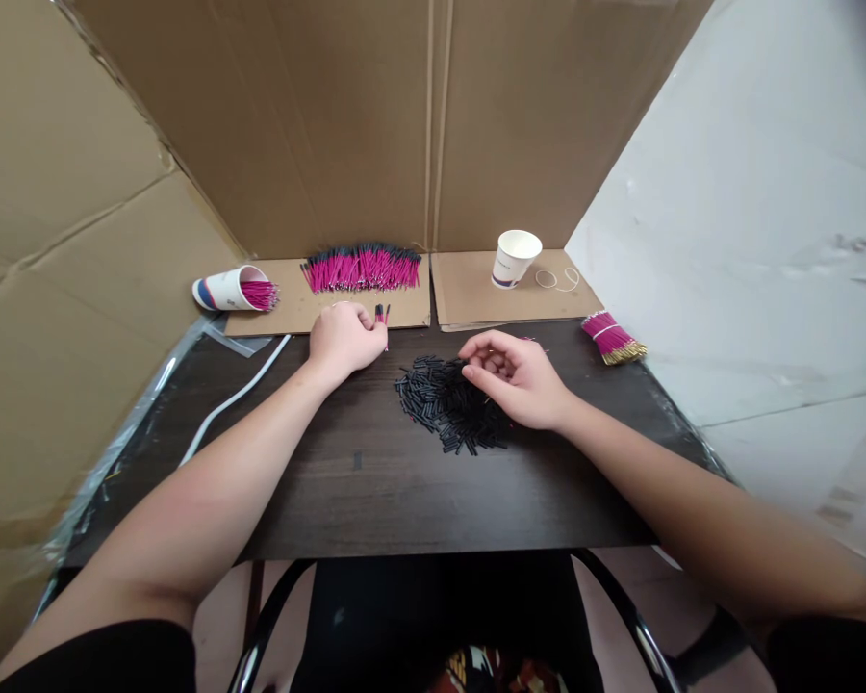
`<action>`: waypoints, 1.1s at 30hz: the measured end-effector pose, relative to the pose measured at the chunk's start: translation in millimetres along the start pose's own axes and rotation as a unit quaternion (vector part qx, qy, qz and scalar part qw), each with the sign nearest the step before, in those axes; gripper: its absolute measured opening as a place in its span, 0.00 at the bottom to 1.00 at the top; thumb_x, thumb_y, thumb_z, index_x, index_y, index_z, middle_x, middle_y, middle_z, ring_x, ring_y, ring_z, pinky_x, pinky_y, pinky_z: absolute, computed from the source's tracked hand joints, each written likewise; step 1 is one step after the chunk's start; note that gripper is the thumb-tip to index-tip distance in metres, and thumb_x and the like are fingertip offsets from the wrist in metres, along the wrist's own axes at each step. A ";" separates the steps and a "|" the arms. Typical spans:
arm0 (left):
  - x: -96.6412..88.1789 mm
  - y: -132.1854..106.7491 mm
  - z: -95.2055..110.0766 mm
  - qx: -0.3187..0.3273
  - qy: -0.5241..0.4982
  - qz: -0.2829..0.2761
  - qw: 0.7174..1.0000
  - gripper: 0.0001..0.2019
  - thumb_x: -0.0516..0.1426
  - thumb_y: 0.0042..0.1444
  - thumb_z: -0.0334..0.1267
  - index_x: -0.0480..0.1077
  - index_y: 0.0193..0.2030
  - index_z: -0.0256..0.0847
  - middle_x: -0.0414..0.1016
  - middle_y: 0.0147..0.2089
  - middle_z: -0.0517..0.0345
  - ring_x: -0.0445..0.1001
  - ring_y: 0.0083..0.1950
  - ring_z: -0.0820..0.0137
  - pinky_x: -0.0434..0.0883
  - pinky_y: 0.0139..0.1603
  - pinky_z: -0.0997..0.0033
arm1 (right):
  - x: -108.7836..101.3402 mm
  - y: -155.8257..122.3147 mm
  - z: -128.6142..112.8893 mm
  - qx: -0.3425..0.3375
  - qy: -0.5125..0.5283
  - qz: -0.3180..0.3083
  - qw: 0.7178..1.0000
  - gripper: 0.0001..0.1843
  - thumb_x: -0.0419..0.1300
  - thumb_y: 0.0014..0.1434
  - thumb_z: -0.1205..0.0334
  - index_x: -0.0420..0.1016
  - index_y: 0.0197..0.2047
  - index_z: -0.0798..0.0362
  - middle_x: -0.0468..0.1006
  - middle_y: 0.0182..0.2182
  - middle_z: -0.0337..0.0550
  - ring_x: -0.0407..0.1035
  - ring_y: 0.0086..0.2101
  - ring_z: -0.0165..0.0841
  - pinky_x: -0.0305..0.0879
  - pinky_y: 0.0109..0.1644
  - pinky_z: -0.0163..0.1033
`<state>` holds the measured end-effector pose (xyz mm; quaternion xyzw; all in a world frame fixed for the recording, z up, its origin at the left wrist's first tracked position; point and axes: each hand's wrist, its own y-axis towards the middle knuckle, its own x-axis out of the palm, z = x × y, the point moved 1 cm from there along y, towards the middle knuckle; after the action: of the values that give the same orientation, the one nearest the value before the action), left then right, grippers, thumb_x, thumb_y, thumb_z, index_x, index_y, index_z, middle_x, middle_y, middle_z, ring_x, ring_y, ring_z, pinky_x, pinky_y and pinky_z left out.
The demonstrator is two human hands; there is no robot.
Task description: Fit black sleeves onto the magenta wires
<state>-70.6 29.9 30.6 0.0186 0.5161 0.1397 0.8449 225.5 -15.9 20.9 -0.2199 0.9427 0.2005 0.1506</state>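
Observation:
My left hand [347,337] is closed in a pinch at the front edge of the left cardboard sheet. Short pink wires with black sleeves [381,314] stick out past its thumb and fingertips. Over the right side of a loose pile of short black tubes [440,399], my right hand [516,377] is curled, thumb and index fingertip close together. Whatever lies between those fingertips is too small to make out. Behind the left hand, a wide row of pink wires with black ends [362,268] lies on the left cardboard sheet [281,322].
A paper cup [223,289] lies on its side at left, pink wires inside. Another paper cup [516,260] stands upright on the right cardboard sheet [469,298], beside a thin white loop [559,280]. A banded wire bundle [612,339] lies at right. Cardboard walls [332,125] enclose the table.

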 end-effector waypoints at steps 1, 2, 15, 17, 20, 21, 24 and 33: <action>0.8 -0.4 0.0 0.003 -0.009 0.008 1.000 0.08 0.65 0.50 0.39 0.73 0.24 0.44 0.78 0.29 0.51 0.73 0.34 0.60 0.71 0.44 0.55 | -2.3 0.3 -2.3 -0.027 -0.041 -0.001 0.999 0.07 0.66 0.71 0.57 0.79 0.49 0.49 0.76 0.33 0.38 0.62 0.27 0.29 0.60 0.31 0.40; 1.8 -1.5 0.4 0.011 -0.020 0.018 1.000 0.08 0.65 0.50 0.39 0.72 0.24 0.44 0.77 0.28 0.52 0.71 0.33 0.61 0.70 0.43 0.56 | -4.7 0.6 -4.7 -0.056 -0.085 -0.004 0.995 0.05 0.65 0.72 0.59 0.79 0.47 0.49 0.77 0.33 0.38 0.63 0.27 0.30 0.61 0.33 0.41; 22.8 -54.5 32.4 0.335 -0.134 -0.064 0.930 0.04 0.60 0.63 0.36 0.76 0.39 0.41 0.77 0.35 0.56 0.72 0.35 0.67 0.68 0.39 0.65 | -24.1 0.7 -14.7 -0.084 -0.325 -0.093 0.937 0.05 0.59 0.69 0.65 0.77 0.44 0.51 0.78 0.32 0.42 0.68 0.32 0.35 0.55 0.38 0.42; 22.7 -56.4 33.6 0.321 -0.120 -0.054 0.938 0.04 0.61 0.62 0.37 0.74 0.37 0.41 0.76 0.35 0.56 0.72 0.35 0.67 0.68 0.39 0.64 | -31.0 0.9 -18.9 -0.067 -0.355 -0.107 0.926 0.04 0.60 0.65 0.68 0.75 0.41 0.51 0.79 0.32 0.42 0.67 0.31 0.35 0.54 0.37 0.42; 23.2 -57.8 34.3 0.308 -0.093 -0.048 0.946 0.07 0.62 0.61 0.39 0.70 0.34 0.42 0.75 0.34 0.56 0.71 0.34 0.66 0.67 0.39 0.63 | -43.2 1.8 -24.1 -0.037 -0.400 -0.117 0.908 0.05 0.62 0.60 0.69 0.72 0.36 0.50 0.77 0.29 0.40 0.64 0.29 0.34 0.52 0.35 0.42; 23.6 -58.2 34.4 0.306 -0.084 -0.052 0.947 0.08 0.62 0.61 0.40 0.69 0.33 0.42 0.75 0.34 0.55 0.70 0.34 0.66 0.67 0.38 0.63 | -46.9 2.1 -24.8 -0.031 -0.410 -0.120 0.904 0.05 0.63 0.58 0.69 0.71 0.35 0.50 0.77 0.28 0.40 0.64 0.28 0.34 0.51 0.35 0.43; 25.3 -59.2 34.6 0.309 -0.062 -0.074 0.946 0.08 0.62 0.60 0.40 0.69 0.33 0.42 0.75 0.33 0.55 0.70 0.34 0.65 0.66 0.38 0.62 | -55.3 2.7 -23.9 -0.024 -0.430 -0.128 0.893 0.06 0.64 0.56 0.69 0.72 0.35 0.50 0.76 0.27 0.40 0.63 0.26 0.33 0.50 0.33 0.43; 29.9 -60.8 34.8 0.333 -0.091 -0.099 0.933 0.06 0.62 0.61 0.36 0.74 0.32 0.42 0.77 0.33 0.56 0.73 0.34 0.65 0.69 0.38 0.62 | -61.4 2.4 -20.1 -0.025 -0.351 -0.158 0.923 0.04 0.68 0.57 0.67 0.79 0.33 0.48 0.75 0.25 0.38 0.64 0.26 0.33 0.55 0.34 0.44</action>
<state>-14.0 -17.0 10.2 0.2604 0.4531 -0.1263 0.8431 273.1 -1.2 62.1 -0.2849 0.7774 0.2622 0.4958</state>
